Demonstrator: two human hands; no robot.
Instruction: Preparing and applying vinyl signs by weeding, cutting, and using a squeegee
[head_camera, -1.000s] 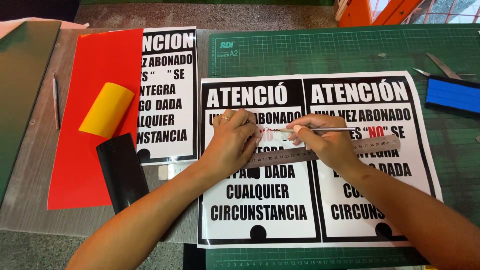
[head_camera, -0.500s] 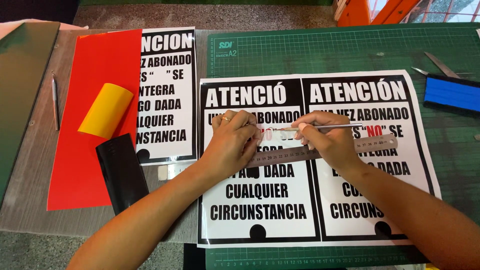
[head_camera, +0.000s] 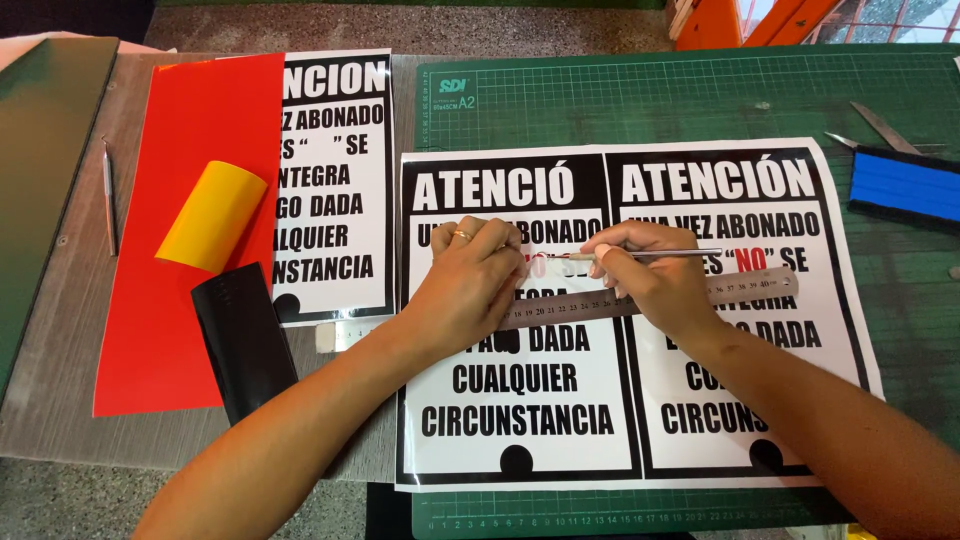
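Note:
A large white sheet with two black-bordered printed notices lies on a green cutting mat. Across its middle lies a metal ruler, slightly tilted. My left hand, with a ring on one finger, presses flat on the left notice and the ruler's left part. My right hand grips a thin silver pen-like tool, held almost level, its tip pointing left at small red letters between the hands.
Left of the mat lie a red sheet, a yellow roll, a black roll, another printed notice and a thin metal tool. A blue-and-black block and scissors sit at the right.
My right hand and the thin tool have shifted slightly left along the ruler. The left hand stays pressed in place.

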